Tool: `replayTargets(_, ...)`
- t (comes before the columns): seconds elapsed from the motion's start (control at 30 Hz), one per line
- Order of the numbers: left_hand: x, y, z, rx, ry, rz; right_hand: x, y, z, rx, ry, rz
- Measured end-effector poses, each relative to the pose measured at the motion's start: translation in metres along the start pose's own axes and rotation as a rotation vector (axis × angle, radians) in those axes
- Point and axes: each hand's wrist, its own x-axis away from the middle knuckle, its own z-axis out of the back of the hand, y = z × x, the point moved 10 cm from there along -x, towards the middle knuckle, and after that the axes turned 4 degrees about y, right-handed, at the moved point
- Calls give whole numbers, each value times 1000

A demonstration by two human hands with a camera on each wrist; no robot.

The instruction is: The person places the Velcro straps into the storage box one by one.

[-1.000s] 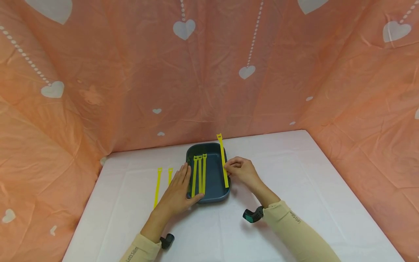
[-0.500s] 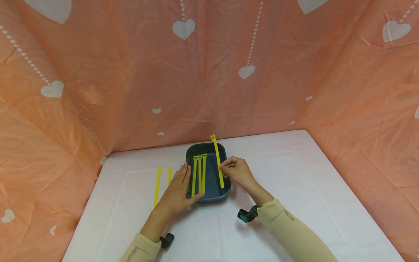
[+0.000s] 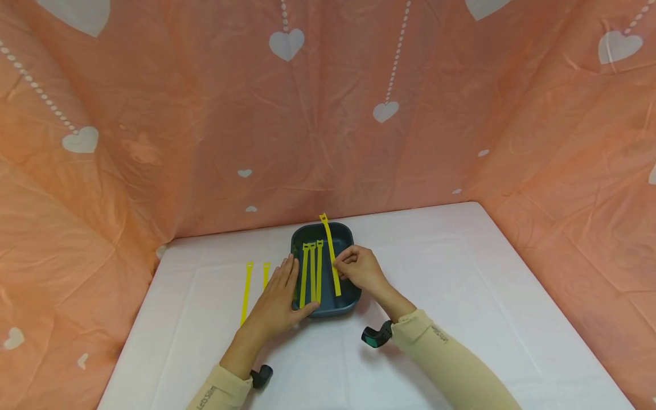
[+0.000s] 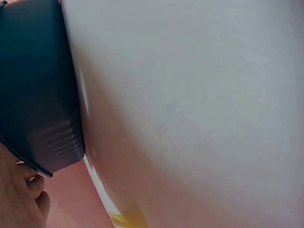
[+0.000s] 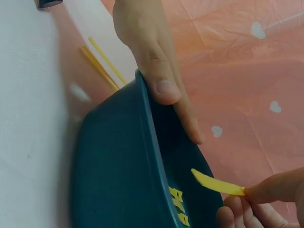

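A dark blue rectangular tray (image 3: 335, 309) stands on the table, with three yellow strap-type cable ties (image 3: 313, 276) lying side by side in its left half. My left hand (image 3: 274, 304) rests on the tray's left rim, fingers straight and the thumb over the near corner. Above the right half of the tray, the thumb and fingers of my right hand (image 3: 361, 270) pinch another yellow cable tie (image 3: 328, 230). This one points away from me, its slotted head over the far rim. In the right wrist view, its tail end (image 5: 216, 184) sticks out from the fingertips.
Two more yellow cable ties, a left one (image 3: 246, 293) and a right one (image 3: 266, 274), lie left of the tray; my left hand partly covers them. White cloth covers the table (image 3: 451, 273). A pink curtain (image 3: 318, 142) with hearts hangs around its back and sides.
My right hand has moved left with the pinched cable tie, from the tray's right rim to over its inside. The left hand and the tray stay where they were.
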Motion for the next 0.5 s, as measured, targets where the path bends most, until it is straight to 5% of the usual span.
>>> replayTargets(0.5,0,0,0,0,0,-9,-1,5,-14,51,51,-6)
